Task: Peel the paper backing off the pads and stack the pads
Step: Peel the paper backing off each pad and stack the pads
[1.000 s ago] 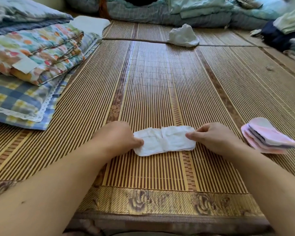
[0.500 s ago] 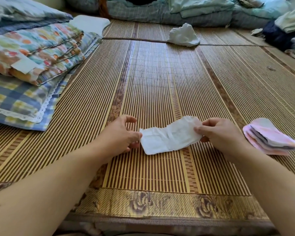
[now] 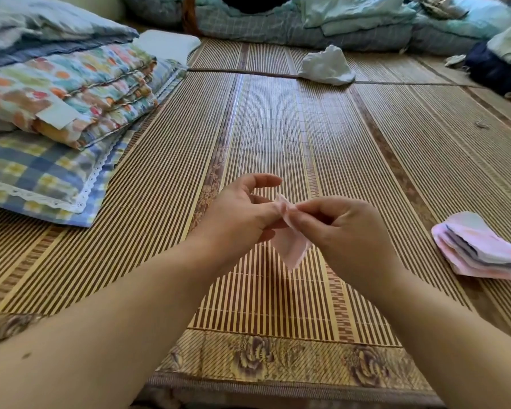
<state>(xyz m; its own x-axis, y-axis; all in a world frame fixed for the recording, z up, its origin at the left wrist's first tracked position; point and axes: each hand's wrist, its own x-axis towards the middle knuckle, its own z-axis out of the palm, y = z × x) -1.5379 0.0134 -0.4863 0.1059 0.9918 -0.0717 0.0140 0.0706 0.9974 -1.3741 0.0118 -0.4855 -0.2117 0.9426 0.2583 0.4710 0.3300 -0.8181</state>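
A pale pink-white pad (image 3: 291, 249) hangs on edge above the bamboo mat (image 3: 278, 137), held between both hands at the centre. My left hand (image 3: 245, 216) pinches its upper end with thumb and fingers, index finger raised. My right hand (image 3: 342, 228) pinches the same upper end from the right, fingertips touching the left thumb. The pad's lower corner droops below the hands; most of its top is hidden by fingers. A stack of pink pads (image 3: 481, 249) lies on the mat to the right.
Folded floral quilts and a checked pillow (image 3: 56, 119) sit at the left. A crumpled white cloth (image 3: 326, 66) lies far ahead. Bedding and clothes (image 3: 337, 22) line the back and right edge. The mat's floral border (image 3: 278, 358) runs near me.
The pad lay flat and stretched between my hands on the mat; now both hands have lifted it and come together at its upper end, so it hangs on edge.
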